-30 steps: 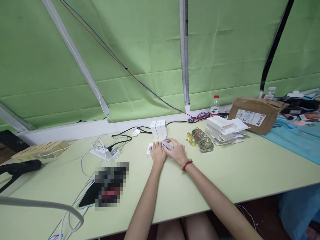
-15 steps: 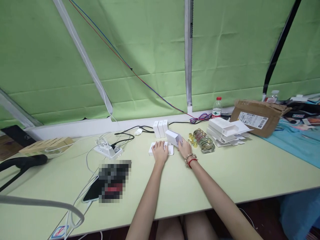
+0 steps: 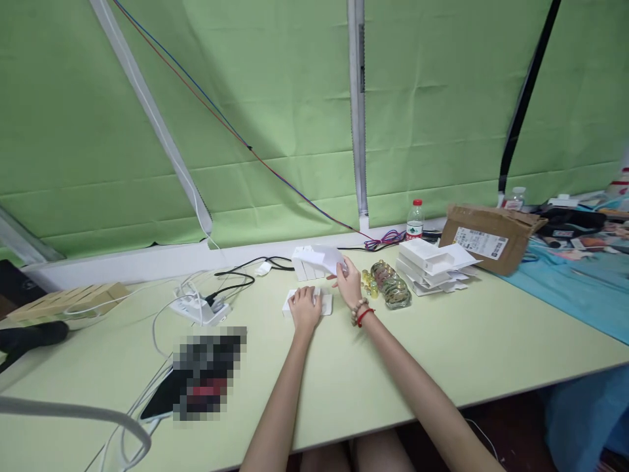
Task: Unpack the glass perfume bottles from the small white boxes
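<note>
My left hand (image 3: 305, 309) lies with its fingers spread over a small white box (image 3: 325, 305) flat on the table. Raised to its right, my right hand (image 3: 348, 278) grips a white carton (image 3: 327, 258) by its right end, tilted in the air. Behind that carton, upright white boxes (image 3: 305, 270) stand side by side, partly hidden by it. Small yellow-capped items (image 3: 371, 286) and a row of round, clear-wrapped items (image 3: 393, 285) sit just right of my right hand. Farther right is a pile of flattened white cartons (image 3: 430, 265).
At the back right are a water bottle (image 3: 415, 221) and a brown cardboard box (image 3: 484, 239). A power strip (image 3: 201, 309) with cables, a phone (image 3: 164, 395) and tan boxes (image 3: 73, 301) lie to the left. Blue cloth (image 3: 565, 282) covers the table's right end.
The carton in my right hand has risen and moved in front of the upright boxes. My left hand stays on the flat box. The view has shifted slightly.
</note>
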### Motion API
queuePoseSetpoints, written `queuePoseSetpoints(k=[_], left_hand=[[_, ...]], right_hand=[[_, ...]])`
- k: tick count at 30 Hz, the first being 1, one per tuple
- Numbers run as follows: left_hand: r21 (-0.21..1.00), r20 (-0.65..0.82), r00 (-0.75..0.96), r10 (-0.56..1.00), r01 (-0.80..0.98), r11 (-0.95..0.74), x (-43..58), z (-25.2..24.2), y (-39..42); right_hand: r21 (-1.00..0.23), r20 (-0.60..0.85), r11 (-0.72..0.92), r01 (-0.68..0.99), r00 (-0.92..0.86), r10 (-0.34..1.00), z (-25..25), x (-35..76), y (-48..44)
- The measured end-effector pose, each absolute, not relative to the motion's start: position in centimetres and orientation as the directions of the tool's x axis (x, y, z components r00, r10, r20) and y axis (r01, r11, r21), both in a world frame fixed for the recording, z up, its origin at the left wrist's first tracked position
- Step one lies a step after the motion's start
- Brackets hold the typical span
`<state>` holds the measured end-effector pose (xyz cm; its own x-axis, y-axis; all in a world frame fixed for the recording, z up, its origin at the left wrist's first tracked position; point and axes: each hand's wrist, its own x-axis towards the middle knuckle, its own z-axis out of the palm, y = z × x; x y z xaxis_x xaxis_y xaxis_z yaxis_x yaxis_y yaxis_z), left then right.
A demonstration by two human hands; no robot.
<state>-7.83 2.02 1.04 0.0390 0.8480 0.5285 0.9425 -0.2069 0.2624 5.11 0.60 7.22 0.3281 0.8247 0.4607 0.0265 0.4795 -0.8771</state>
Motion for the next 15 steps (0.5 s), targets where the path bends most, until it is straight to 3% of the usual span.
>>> queuePoseSetpoints(k=[6, 11, 15], left_hand=[[0.263, 0.528, 0.024, 0.849, 0.946, -0.19, -7.8, 1.2, 2.2], [0.253, 0.529, 0.023, 0.848, 0.95, -0.183, -7.7, 1.3, 2.3], [0.248, 0.523, 0.022, 0.852, 0.953, -0.176, -7.7, 1.5, 2.3]], right_hand=[[-0.798, 0.472, 0.591, -0.118, 0.487, 0.735, 12.7, 9.7, 1.8], [-0.724, 0.341, 0.643, -0.251, 0.68, 0.649, 15.8, 15.2, 1.3], [-0.721, 0.29, 0.657, -0.22, 0.766, 0.574, 16.4, 20.1, 0.3]])
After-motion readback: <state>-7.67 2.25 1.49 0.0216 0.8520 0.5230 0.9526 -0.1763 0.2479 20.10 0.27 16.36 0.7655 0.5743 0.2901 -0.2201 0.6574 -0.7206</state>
